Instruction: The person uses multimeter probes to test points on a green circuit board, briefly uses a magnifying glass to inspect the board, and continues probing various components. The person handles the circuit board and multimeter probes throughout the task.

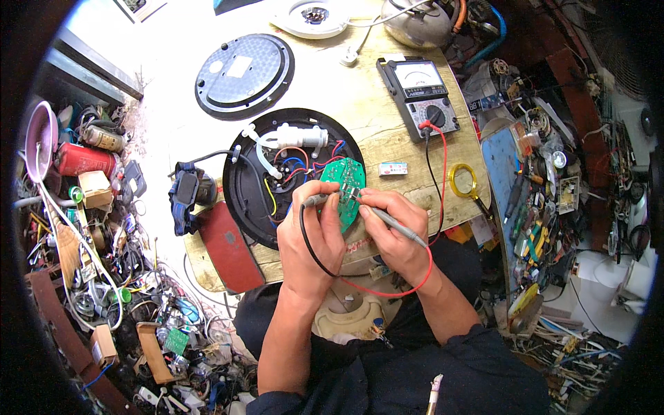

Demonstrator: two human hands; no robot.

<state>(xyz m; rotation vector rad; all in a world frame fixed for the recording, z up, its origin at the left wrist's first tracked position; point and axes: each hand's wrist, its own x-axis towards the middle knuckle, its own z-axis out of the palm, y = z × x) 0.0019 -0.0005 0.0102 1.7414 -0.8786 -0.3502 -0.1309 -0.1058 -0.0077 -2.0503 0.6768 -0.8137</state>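
Observation:
My left hand [315, 228] is closed on a grey test probe [315, 200] with a black lead. Its thumb and index finger are at a small dark electronic part [351, 192], which may also be pinched there. In my right hand [400, 228] is a second grey probe [394, 223], on a red lead, its tip pointing at that part. Just beneath the fingertips is a green circuit board [340, 173], partly hidden by my hands. It overlaps the open round black housing [242, 209], which holds wires and a white pump-like unit [301, 137]. Both leads run to an analogue multimeter [429, 111].
On the wooden table [360, 90] lie a round black cover [243, 75], a small white-and-blue box [393, 169], a yellow magnifying glass [463, 181], a dark red plate [230, 247] and a blue-strapped headlamp [190, 194]. Cluttered parts [187, 332] crowd the floor at left; tools lie at right.

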